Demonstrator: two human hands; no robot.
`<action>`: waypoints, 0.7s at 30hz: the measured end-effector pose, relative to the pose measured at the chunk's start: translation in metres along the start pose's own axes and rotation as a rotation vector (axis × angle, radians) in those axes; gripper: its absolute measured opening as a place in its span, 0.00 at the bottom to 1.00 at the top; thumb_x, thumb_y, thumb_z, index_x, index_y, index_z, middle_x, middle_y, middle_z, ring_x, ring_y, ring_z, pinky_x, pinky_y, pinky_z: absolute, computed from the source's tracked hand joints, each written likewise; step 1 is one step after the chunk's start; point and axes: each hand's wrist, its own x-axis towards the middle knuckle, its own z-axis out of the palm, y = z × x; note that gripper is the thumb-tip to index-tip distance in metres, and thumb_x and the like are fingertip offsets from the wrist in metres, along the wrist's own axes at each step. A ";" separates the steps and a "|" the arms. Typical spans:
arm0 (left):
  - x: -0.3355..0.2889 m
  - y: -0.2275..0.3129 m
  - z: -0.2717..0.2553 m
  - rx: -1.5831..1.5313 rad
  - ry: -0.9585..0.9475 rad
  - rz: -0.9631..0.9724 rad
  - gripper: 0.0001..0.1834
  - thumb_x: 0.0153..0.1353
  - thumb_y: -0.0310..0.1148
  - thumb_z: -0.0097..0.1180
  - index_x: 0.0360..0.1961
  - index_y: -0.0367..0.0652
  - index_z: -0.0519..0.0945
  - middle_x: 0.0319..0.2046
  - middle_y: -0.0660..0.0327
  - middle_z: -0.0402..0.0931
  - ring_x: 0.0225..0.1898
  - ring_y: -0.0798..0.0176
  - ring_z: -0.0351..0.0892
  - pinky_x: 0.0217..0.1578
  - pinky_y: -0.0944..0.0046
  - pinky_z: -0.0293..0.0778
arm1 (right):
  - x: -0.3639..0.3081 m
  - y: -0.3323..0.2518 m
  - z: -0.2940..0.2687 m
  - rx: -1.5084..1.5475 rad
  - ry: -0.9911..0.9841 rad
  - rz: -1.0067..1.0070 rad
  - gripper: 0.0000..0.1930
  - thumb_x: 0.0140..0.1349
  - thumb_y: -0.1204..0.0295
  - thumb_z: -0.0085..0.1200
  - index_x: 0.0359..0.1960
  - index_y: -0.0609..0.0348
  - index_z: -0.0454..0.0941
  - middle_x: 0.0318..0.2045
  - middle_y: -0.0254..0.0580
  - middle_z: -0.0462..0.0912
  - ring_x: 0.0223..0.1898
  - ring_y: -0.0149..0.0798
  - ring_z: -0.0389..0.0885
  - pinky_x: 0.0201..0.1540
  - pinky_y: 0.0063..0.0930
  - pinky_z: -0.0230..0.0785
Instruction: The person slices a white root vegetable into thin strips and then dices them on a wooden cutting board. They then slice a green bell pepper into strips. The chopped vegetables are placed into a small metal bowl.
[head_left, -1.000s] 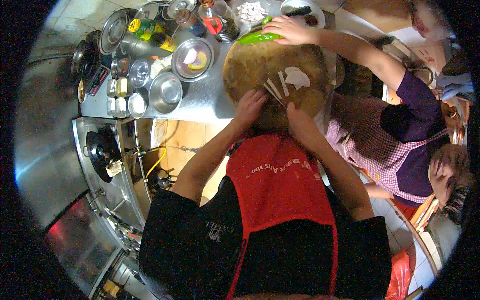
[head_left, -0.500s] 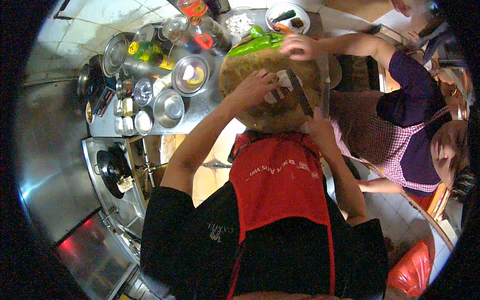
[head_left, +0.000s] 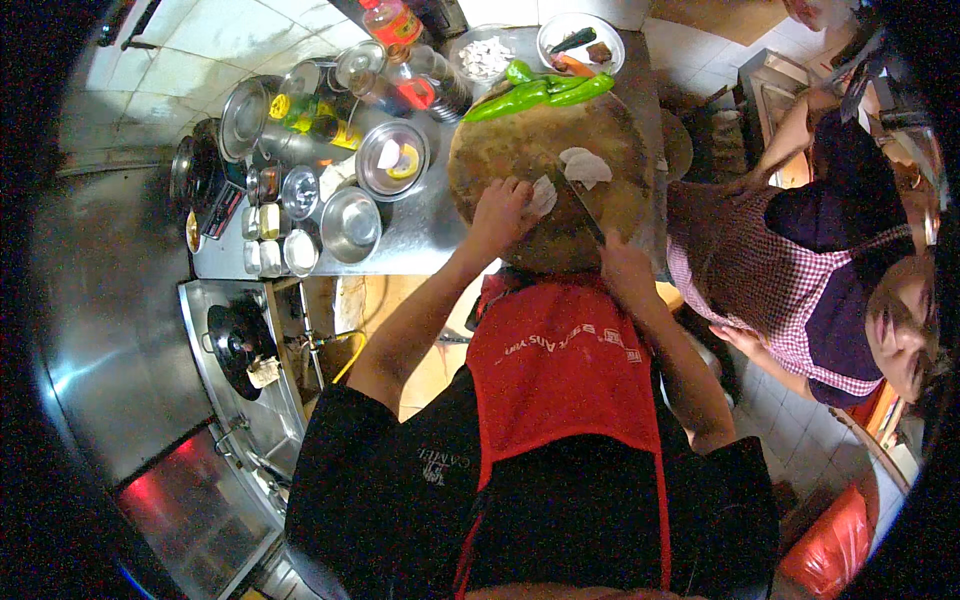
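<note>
The right hand (head_left: 626, 264) is gripping a knife (head_left: 584, 210) as the left hand (head_left: 500, 215), its grip unclear, is touching pale slices (head_left: 543, 197), with farther slices (head_left: 588, 170) and green peppers (head_left: 515, 101) apparently lying uncut.

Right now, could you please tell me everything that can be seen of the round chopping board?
The round chopping board looks wooden, brown with darker blotches, and lies flat on the metal counter. Green peppers lie along its far edge; white slices lie right of its middle. The left hand is over its near left part, by another white piece. The right hand holds a knife over it; whether the blade touches is unclear.
</note>
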 end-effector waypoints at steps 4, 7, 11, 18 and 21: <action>-0.012 0.006 0.007 -0.108 0.105 -0.064 0.26 0.52 0.40 0.73 0.47 0.40 0.76 0.47 0.47 0.74 0.52 0.38 0.72 0.54 0.43 0.71 | 0.007 -0.014 -0.013 0.025 -0.054 -0.093 0.11 0.73 0.66 0.47 0.46 0.62 0.66 0.29 0.68 0.82 0.35 0.71 0.83 0.37 0.63 0.74; -0.016 0.006 0.008 -0.155 0.150 -0.048 0.29 0.51 0.39 0.73 0.50 0.38 0.76 0.53 0.45 0.72 0.57 0.36 0.69 0.59 0.43 0.69 | 0.011 -0.027 -0.032 0.009 -0.092 -0.088 0.10 0.73 0.68 0.45 0.47 0.62 0.66 0.30 0.69 0.83 0.36 0.72 0.83 0.38 0.62 0.75; -0.018 0.006 0.011 -0.233 0.180 -0.058 0.33 0.50 0.37 0.73 0.56 0.36 0.75 0.60 0.44 0.68 0.62 0.36 0.66 0.65 0.44 0.66 | 0.011 -0.044 -0.050 -0.047 -0.153 -0.099 0.09 0.71 0.71 0.45 0.47 0.63 0.65 0.32 0.70 0.83 0.38 0.72 0.83 0.40 0.63 0.74; -0.012 0.000 0.017 -0.238 0.202 0.015 0.18 0.53 0.28 0.66 0.44 0.36 0.77 0.51 0.46 0.73 0.56 0.37 0.69 0.58 0.45 0.71 | 0.017 -0.035 -0.031 0.038 -0.121 -0.287 0.08 0.69 0.75 0.43 0.46 0.66 0.65 0.34 0.71 0.83 0.40 0.71 0.83 0.42 0.60 0.74; -0.010 -0.002 0.019 -0.242 0.223 0.047 0.18 0.52 0.27 0.66 0.45 0.36 0.78 0.51 0.46 0.73 0.56 0.38 0.69 0.58 0.46 0.71 | 0.046 -0.048 -0.010 0.061 -0.071 -0.249 0.16 0.68 0.77 0.44 0.54 0.73 0.68 0.32 0.68 0.83 0.38 0.69 0.84 0.38 0.56 0.78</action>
